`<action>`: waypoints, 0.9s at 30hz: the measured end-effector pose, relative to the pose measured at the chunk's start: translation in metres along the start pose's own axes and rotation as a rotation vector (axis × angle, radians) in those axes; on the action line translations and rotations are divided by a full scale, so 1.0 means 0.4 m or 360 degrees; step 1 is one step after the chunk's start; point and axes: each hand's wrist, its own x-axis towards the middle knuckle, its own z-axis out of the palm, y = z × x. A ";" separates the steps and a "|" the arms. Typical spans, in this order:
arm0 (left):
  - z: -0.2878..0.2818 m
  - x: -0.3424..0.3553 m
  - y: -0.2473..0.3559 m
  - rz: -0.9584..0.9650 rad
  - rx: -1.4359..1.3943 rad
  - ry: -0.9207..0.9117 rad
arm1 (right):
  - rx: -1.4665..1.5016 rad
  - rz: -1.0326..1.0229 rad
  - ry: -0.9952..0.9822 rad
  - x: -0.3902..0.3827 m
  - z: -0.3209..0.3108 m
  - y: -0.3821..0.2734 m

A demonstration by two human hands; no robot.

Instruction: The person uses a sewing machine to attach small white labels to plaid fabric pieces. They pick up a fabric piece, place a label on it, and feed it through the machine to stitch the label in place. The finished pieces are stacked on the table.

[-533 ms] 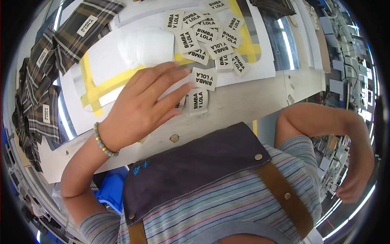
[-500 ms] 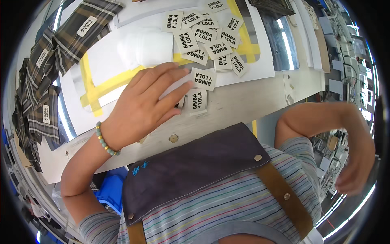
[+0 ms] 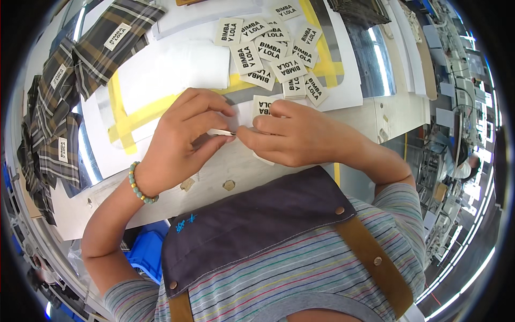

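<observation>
Between the thumb and fingers of my left hand [image 3: 174, 142] a small cream-white label [image 3: 219, 132] is pinched, seen nearly edge-on. My right hand [image 3: 298, 134] meets it from the other side, its fingers curled and their tips at the label's edge; the exact grip of these tips is partly hidden. Just beyond my right fingers lies another label [image 3: 261, 103] with dark print, partly covered by the hand. Farther off, a loose heap of similar square labels [image 3: 271, 48] spreads over the white board.
Yellow tape [image 3: 155, 110] frames part of the white board, where a white sheet stack [image 3: 201, 64] lies. Plaid fabric pieces [image 3: 104, 51] with labels overlap at the left. Dark folded fabric [image 3: 359, 9] sits at the far right. A blue bin [image 3: 146, 251] stands below the table's edge.
My right hand has come in from the far right to meet the left. My left hand has closed from lying spread near the labels and now pinches one.
</observation>
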 end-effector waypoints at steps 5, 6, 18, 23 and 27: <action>-0.031 0.022 0.013 -0.0267 -0.0223 0.0043 | -0.0108 0.0038 0.0052 -0.004 -0.040 0.021; -0.038 0.036 0.017 -0.0297 -0.0253 0.0054 | -0.0157 0.0168 0.0043 -0.006 -0.056 0.035; -0.046 0.180 -0.060 -0.0009 0.0441 0.0241 | 0.0090 0.0850 0.0076 -0.047 -0.130 0.156; -0.018 0.147 -0.036 -0.0011 0.0707 -0.0069 | 0.0071 0.1062 0.0035 -0.053 -0.024 0.087; 0.019 0.165 -0.061 -0.0038 0.0750 -0.0006 | -0.0004 0.1129 0.0085 -0.071 0.006 0.173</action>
